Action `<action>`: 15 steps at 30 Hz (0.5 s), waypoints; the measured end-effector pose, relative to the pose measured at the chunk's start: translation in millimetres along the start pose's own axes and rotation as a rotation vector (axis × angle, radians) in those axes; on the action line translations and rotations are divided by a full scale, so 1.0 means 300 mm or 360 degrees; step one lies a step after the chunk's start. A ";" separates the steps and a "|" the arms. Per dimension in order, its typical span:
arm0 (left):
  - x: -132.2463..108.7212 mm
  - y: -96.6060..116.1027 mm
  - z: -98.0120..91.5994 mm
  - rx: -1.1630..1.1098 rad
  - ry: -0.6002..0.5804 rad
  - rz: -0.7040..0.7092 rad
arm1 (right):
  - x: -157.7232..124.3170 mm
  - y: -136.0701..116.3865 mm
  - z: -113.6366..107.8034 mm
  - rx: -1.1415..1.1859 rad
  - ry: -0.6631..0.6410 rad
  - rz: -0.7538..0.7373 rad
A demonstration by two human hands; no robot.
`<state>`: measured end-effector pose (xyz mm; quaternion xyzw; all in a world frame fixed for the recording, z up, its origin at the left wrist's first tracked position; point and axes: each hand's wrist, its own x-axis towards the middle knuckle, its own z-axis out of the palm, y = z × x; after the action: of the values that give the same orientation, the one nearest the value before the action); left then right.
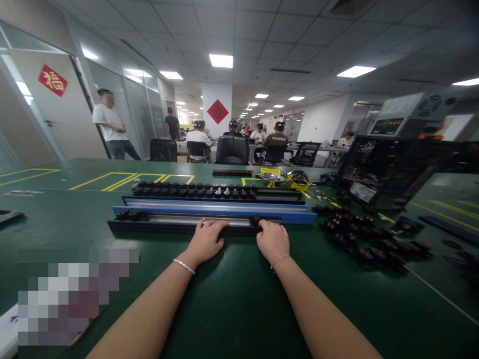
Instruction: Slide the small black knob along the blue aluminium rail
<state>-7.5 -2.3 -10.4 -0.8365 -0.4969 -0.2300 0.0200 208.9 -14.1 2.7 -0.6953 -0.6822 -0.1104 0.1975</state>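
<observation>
A long black rail [149,230] lies across the green table in front of me, two small black parts [128,215] in its left end. My left hand [205,242] rests on the rail's near edge at the middle, its fingers apart. Farther right, my right hand [274,242] has its fingers curled at a small black part [255,219] in the rail's channel. Directly behind lies a blue rail [299,217]. Beyond it, another black rail [277,198] carries a row of small black parts with some shiny tops.
To the right are a heap of black parts [359,237] and an open computer case [381,169]. A metal bowl [272,177] and a yellow tray [301,185] stand behind. A pixelated area covers the lower left. Several people sit or stand in the background.
</observation>
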 end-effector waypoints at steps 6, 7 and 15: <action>0.000 0.001 -0.001 0.0007 0.0000 0.0002 | -0.001 0.009 -0.008 -0.0008 -0.0017 0.0042; 0.000 0.001 -0.001 0.0008 -0.0001 0.0001 | -0.001 0.010 -0.009 -0.0007 -0.0018 0.0047; 0.000 -0.001 -0.002 0.0003 -0.0007 0.0000 | 0.001 0.012 -0.003 0.0058 0.0012 0.0073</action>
<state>-7.9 -2.4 -10.0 -0.8370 -0.4972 -0.2276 0.0197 212.5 -14.2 3.2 -0.7067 -0.6672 -0.0958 0.2152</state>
